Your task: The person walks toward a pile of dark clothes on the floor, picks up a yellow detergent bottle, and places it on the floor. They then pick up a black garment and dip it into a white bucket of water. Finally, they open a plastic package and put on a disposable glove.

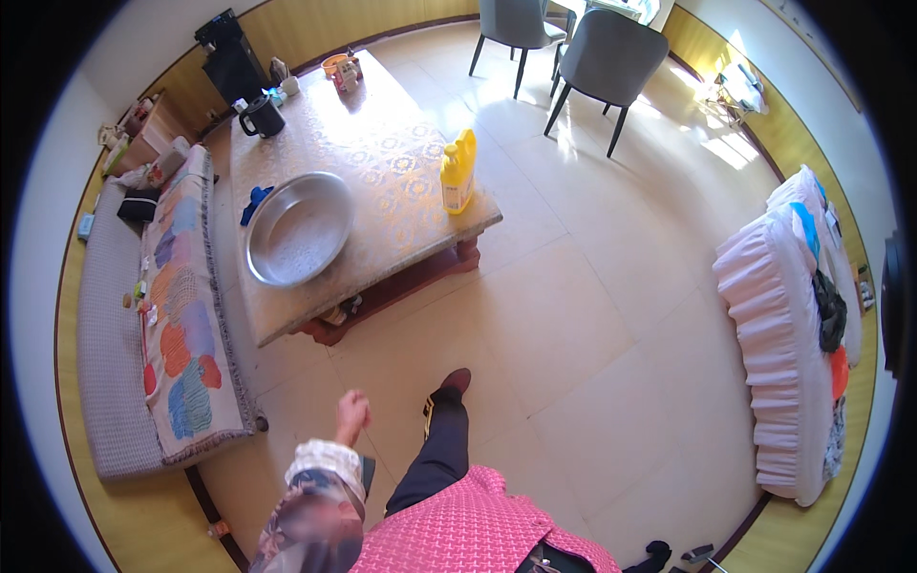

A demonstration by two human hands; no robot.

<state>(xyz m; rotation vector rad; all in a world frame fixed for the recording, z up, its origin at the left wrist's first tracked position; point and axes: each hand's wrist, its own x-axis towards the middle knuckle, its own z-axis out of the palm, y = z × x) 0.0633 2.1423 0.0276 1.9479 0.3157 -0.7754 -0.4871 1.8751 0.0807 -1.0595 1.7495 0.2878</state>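
My left hand (352,415) hangs above the tiled floor, short of the low table's near corner. Its fingers look curled, with no object visible in them. My right hand is out of view. Ahead stands a low table (387,243) with a patterned cover. On its near left part rests a large metal basin (301,229) with what looks like sudsy liquid inside. A blue cloth (256,204) lies at the basin's left side. Near the table's right corner a yellow plastic jug (458,172) stands upright. A dark kettle (263,117) is farther back.
A sofa with a patchwork cover (190,315) runs along the left. Two grey chairs (609,54) (512,21) stand at the back. On the right is furniture under a pink ruffled cover (766,344). Dark objects (655,555) lie on the floor at lower right.
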